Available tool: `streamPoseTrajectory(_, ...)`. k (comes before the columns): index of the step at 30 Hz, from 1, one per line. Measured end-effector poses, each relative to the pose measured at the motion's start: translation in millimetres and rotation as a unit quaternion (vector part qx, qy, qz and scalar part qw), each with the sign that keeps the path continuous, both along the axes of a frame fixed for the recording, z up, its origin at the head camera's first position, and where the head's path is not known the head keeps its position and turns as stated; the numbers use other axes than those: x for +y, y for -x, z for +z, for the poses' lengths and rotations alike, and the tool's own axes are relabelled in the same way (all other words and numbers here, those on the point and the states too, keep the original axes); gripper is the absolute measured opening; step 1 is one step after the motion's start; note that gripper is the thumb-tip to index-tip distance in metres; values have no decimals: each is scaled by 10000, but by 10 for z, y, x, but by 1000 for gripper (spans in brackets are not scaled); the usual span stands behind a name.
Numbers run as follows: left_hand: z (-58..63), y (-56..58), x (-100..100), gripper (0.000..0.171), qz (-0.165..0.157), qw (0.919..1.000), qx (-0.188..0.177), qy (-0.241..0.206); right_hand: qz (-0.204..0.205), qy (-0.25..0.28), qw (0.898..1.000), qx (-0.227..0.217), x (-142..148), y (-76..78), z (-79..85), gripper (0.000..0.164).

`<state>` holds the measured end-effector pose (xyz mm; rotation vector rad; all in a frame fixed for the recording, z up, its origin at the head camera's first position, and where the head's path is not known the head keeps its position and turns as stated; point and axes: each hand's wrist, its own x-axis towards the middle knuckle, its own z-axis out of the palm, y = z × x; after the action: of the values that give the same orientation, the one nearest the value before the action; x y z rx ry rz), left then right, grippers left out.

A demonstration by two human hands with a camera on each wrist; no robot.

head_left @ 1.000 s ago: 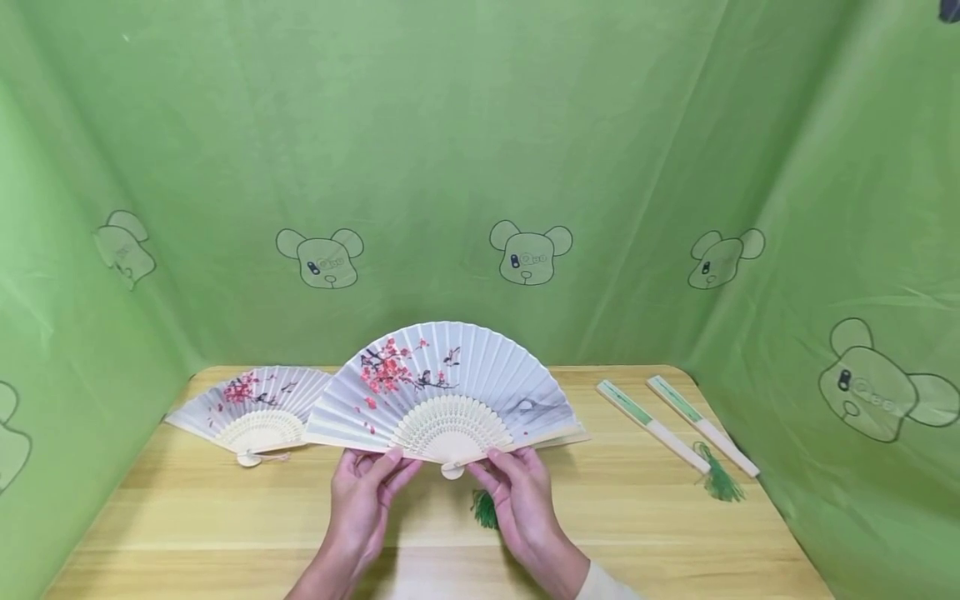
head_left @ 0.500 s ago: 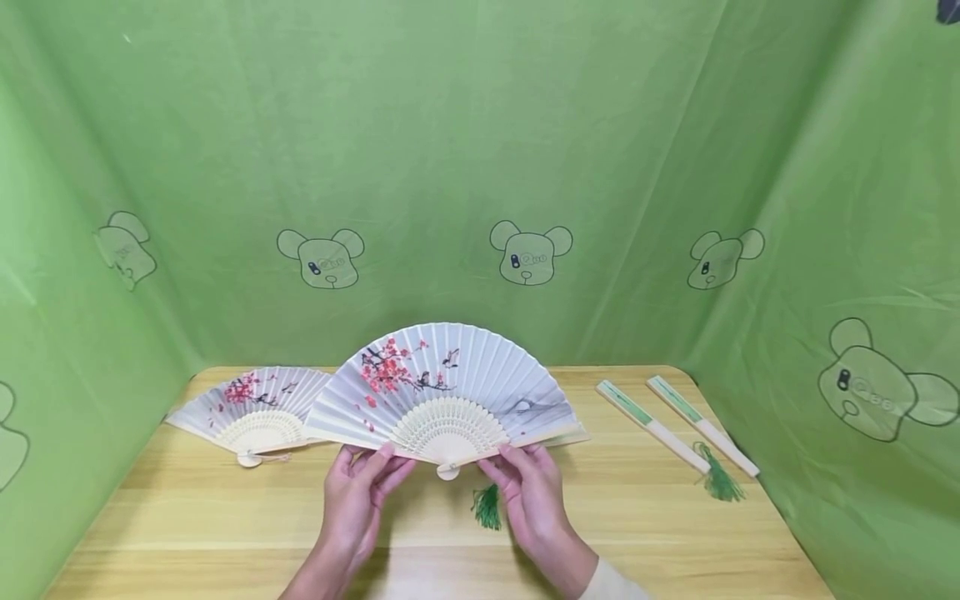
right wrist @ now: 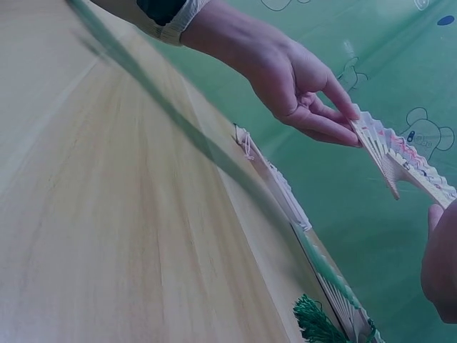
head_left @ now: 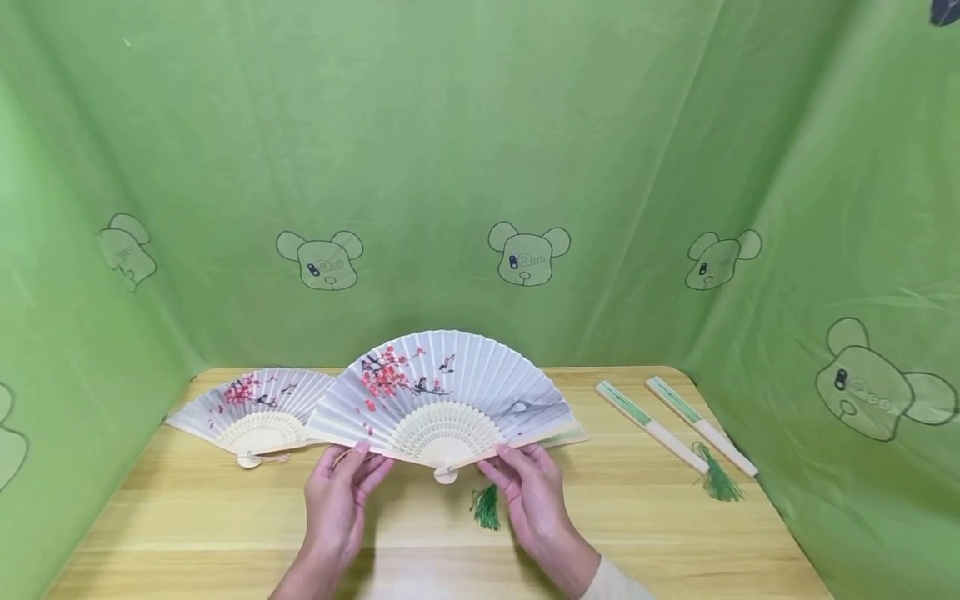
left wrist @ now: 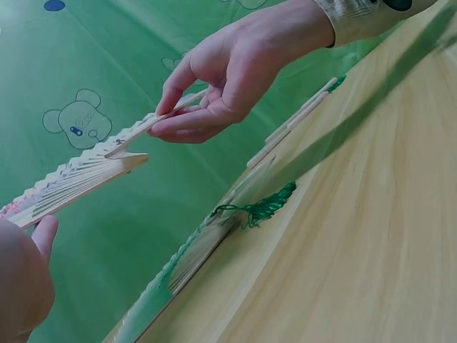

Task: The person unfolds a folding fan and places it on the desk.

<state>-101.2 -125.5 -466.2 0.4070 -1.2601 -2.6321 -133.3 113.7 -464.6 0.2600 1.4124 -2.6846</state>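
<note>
An unfolded folding fan [head_left: 480, 375], pale grey with red blossoms and birds, is held above the table between both hands. My left hand [head_left: 334, 500] pinches its left outer rib, thumb on top and fingers beneath. On the opposite side my right hand [head_left: 537, 504] pinches the right outer rib in the same way. Pale openwork ribs meet at the pivot at the fan's bottom middle. Beneath it, in the left wrist view, a green fan [left wrist: 153, 300] lies spread on the table, with a green tassel [left wrist: 270, 206]; the head view mostly hides that fan.
Another unfolded blossom fan [head_left: 262, 408] lies at the table's back left, partly overlapped in view by the held one. Two folded fans with green panels [head_left: 652, 425] lie at the right, a green tassel [head_left: 720, 479] beside them. Green cloth walls [head_left: 435, 150] surround the wooden table [head_left: 225, 533].
My left hand has slid left along the fan's lower edge, away from the pivot. The held fan has sunk slightly. My right hand has shifted a little to the right.
</note>
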Motion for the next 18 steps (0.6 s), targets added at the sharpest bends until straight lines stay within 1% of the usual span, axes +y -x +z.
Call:
streamPoseTrajectory(5, -16, -17, -56, 10, 136, 9999, -85, -43, 24, 10, 10000, 9, 2, 1, -5, 17)
streamPoseTrajectory(9, -41, -37, -113, 11, 281, 9994, -201, -66, 81, -45, 10000, 1, -4, -3, -8, 19)
streamPoseTrajectory(15, -81, -66, -181, 26, 433, 9981, -433, 65, 203, -162, 9997, 3, -26, -27, -29, 30)
streamPoseTrajectory(18, -96, -97, -219, 28, 453, 9976, -526, 77, 233, -131, 9996, -18, -50, -36, -43, 33)
